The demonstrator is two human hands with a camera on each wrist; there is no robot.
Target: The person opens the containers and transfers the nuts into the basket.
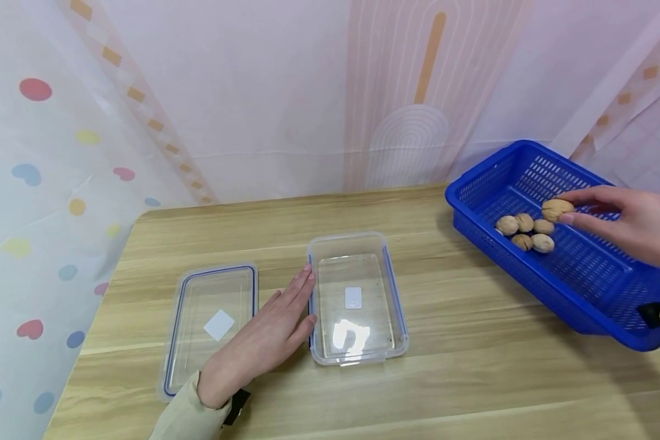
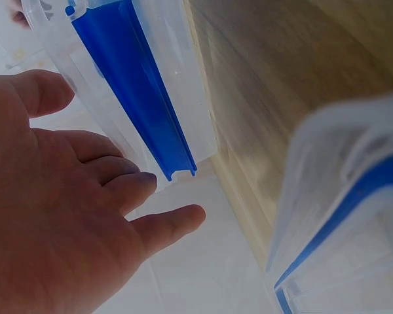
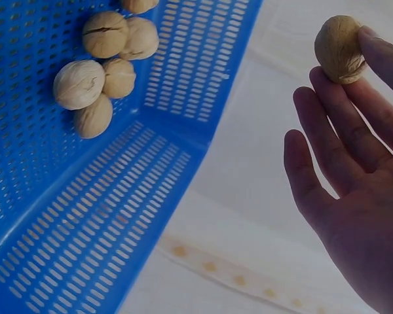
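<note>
Between thumb and fingertips, my right hand pinches a walnut above the blue basket. Several more walnuts lie together on the basket's floor. In the right wrist view the held walnut sits at the fingertips, with the ring and little fingers spread. My left hand, fingers extended, rests against the left side of a clear plastic container that has a white label inside. The left wrist view shows the left fingers beside the container's blue side clip.
A clear lid with a blue seal and a white label lies on the wooden table, left of the container and partly behind the left forearm. A patterned cloth backdrop hangs along the table's far edge.
</note>
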